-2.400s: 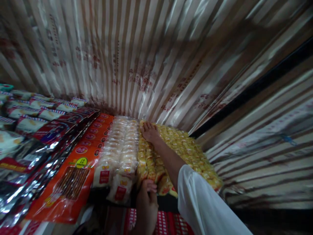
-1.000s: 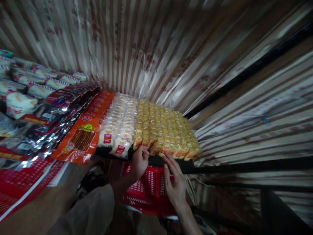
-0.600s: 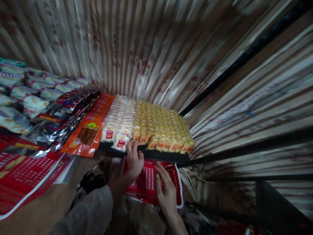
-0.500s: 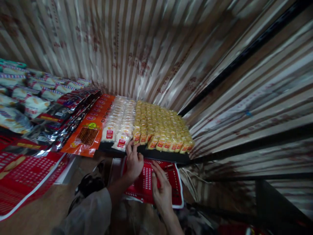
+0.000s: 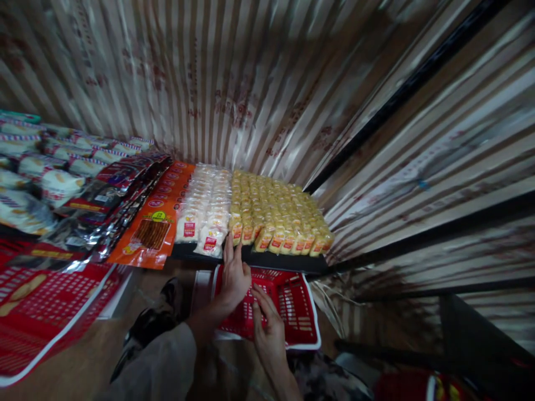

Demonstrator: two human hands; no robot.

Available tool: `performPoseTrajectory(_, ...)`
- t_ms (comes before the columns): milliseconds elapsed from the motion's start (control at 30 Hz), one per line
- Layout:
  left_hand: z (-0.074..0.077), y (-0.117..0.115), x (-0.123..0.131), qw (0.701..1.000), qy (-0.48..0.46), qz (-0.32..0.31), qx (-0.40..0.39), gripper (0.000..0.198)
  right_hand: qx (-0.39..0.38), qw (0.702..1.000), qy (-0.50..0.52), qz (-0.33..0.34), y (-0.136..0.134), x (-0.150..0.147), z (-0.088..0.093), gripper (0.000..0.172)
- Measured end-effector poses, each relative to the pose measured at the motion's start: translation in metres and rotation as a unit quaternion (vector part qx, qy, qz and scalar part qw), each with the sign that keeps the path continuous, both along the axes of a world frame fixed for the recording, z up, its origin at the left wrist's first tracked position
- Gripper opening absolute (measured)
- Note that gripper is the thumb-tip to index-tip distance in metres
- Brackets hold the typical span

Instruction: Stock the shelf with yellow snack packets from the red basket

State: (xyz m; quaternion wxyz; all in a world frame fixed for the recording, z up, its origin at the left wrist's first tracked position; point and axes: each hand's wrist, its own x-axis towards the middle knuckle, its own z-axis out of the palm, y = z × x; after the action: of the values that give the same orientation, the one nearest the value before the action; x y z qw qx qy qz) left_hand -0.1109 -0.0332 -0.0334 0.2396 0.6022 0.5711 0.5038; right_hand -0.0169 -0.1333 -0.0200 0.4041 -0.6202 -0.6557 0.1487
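Note:
My left hand (image 5: 236, 277) reaches to the front edge of a black shelf (image 5: 276, 260). Its fingers are stretched out at the front packets, near the border between the white packets and the yellow ones, and I see nothing held in it. Rows of small yellow snack packets (image 5: 284, 214) stand on the shelf, with two rows of white packets (image 5: 209, 239) to their left. Lower down, my right hand (image 5: 270, 328) hovers over a red plastic basket (image 5: 295, 312), fingers extended and holding nothing visible. The basket sits below the shelf edge.
Left of the white packets lies an orange snack bag (image 5: 156, 223), beside dark shiny bags (image 5: 108, 192) and several white bags (image 5: 62, 184). Another red basket (image 5: 45, 312) stands at the left. Striped sheeting (image 5: 200, 83) hangs behind, with a black pole (image 5: 397, 100) crossing at the right.
My left hand has shifted slightly to the right along the shelf edge. My right hand has moved a little left and down, closer to the left one.

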Motion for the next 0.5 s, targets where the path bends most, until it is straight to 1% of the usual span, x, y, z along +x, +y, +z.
performPoseTrajectory(267,0.001,0.004,0.0,1.0,-0.007,0.012,-0.004,0.062,-0.009,1.0,0.008,0.001,0.003,-0.001,-0.006,0.029)
performPoseTrajectory(400,0.002,0.0,-0.001,1.0,0.003,0.001,-0.02,0.063,-0.015,1.0,0.014,-0.001,0.007,-0.001,-0.007,0.03)
performPoseTrajectory(500,0.008,-0.006,-0.004,1.0,0.017,-0.013,0.0,0.063,-0.012,1.0,0.015,0.002,0.009,0.0,-0.006,0.03)
